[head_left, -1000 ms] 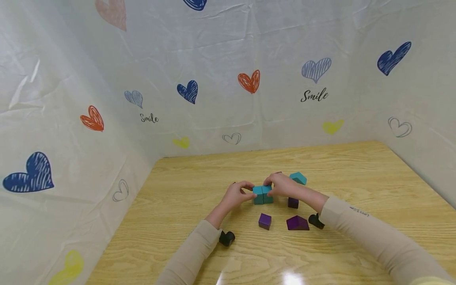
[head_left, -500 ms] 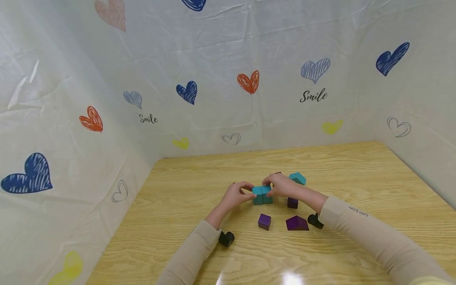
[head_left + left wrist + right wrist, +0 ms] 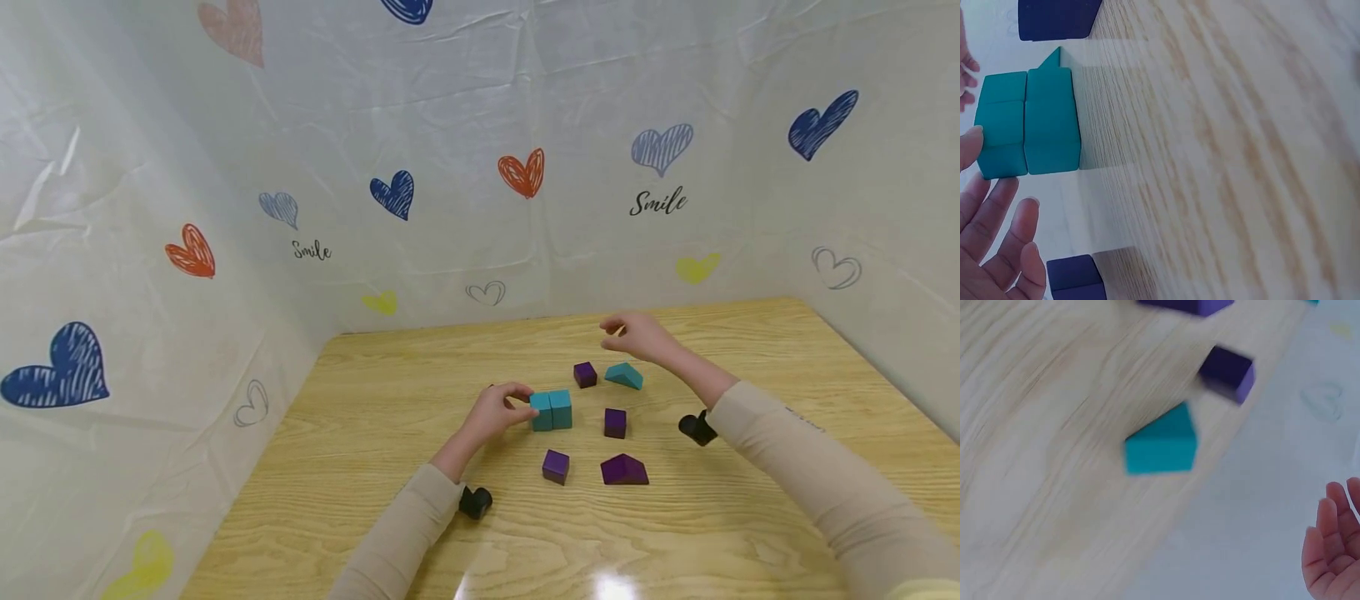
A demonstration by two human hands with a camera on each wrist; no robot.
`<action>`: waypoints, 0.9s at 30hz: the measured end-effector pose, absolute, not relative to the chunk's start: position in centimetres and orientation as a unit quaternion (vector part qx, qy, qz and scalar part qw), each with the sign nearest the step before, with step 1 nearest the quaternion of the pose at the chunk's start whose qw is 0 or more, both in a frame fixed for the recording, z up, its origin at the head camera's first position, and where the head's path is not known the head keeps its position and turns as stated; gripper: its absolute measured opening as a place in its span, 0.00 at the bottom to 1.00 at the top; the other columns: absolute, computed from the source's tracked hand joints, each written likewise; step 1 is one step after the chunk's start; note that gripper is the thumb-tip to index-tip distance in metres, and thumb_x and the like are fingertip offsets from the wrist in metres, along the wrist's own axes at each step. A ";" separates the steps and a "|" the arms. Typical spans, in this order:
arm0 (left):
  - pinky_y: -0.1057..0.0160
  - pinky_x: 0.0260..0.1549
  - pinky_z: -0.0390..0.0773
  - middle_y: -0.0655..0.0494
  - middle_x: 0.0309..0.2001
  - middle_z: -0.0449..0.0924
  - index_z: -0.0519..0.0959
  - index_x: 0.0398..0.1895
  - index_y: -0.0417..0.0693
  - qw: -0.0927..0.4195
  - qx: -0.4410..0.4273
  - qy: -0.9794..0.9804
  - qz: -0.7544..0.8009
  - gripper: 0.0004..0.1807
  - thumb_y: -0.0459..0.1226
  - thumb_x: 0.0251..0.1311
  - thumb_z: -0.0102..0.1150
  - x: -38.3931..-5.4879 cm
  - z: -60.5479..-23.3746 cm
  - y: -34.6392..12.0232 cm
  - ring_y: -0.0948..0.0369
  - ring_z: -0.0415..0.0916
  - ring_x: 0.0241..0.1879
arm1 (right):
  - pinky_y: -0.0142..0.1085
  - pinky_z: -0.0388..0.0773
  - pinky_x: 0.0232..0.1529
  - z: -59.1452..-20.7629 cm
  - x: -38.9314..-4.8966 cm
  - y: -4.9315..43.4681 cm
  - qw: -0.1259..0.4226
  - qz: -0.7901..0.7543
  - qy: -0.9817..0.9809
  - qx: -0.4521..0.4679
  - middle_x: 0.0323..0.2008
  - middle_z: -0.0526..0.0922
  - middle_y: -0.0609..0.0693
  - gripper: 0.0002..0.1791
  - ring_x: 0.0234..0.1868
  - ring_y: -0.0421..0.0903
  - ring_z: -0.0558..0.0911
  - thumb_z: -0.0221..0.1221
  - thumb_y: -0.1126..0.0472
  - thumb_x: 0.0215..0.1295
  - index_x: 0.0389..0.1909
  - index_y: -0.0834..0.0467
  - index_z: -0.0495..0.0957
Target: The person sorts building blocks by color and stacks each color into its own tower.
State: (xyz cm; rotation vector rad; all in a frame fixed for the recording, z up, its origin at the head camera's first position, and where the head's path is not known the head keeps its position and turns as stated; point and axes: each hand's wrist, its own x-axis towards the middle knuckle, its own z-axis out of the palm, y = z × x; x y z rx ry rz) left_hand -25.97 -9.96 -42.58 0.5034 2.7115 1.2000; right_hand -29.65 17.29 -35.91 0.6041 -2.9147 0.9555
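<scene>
Teal cubes (image 3: 561,409) stand as a small block, two side by side and two high, seen closely in the left wrist view. My left hand (image 3: 491,412) holds the left upper teal cube (image 3: 1002,128), its thumb on the near face and fingertips at the left side. Behind and right of the stack, my right hand (image 3: 641,335) is raised with loosely bent fingers and nothing in them. Below it lies a teal triangular prism (image 3: 624,376), blurred in the right wrist view. A purple cube (image 3: 585,375) sits to its left.
Another purple cube (image 3: 615,423) stands right of the stack, and one more purple cube (image 3: 556,467) nearer the front. A purple triangular prism (image 3: 624,470) lies front right. A white sheet printed with hearts (image 3: 521,173) rises behind the wooden table (image 3: 420,367).
My right hand has let go of the stack's right side and moved up and right, uncovering the back purple cube and teal prism. My left hand and the stack have stayed put.
</scene>
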 end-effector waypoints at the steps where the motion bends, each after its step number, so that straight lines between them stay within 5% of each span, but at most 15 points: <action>1: 0.62 0.37 0.72 0.54 0.44 0.80 0.78 0.47 0.50 0.067 0.167 0.900 0.398 0.17 0.43 0.55 0.62 -26.0 -42.6 -10.0 0.62 0.71 0.32 | 0.49 0.73 0.44 -36.1 -29.9 17.9 0.008 0.307 -0.933 0.188 0.47 0.75 0.69 0.22 0.46 0.61 0.74 0.55 0.63 0.62 0.52 0.73 0.71; 12: 0.63 0.36 0.72 0.55 0.44 0.80 0.78 0.47 0.50 0.075 0.161 0.900 0.399 0.18 0.44 0.54 0.63 -25.9 -42.3 -9.9 0.61 0.72 0.34 | 0.50 0.72 0.47 -40.4 -31.0 21.0 -0.078 0.297 -0.938 0.164 0.48 0.72 0.74 0.29 0.50 0.66 0.71 0.60 0.61 0.58 0.53 0.78 0.66; 27: 0.65 0.33 0.73 0.53 0.43 0.81 0.78 0.48 0.48 0.068 0.167 0.887 0.426 0.18 0.42 0.53 0.64 -25.9 -42.8 -10.3 0.62 0.73 0.33 | 0.48 0.73 0.44 -41.5 -31.0 20.2 -0.096 0.297 -0.940 0.139 0.44 0.74 0.71 0.25 0.45 0.63 0.74 0.62 0.65 0.53 0.48 0.78 0.69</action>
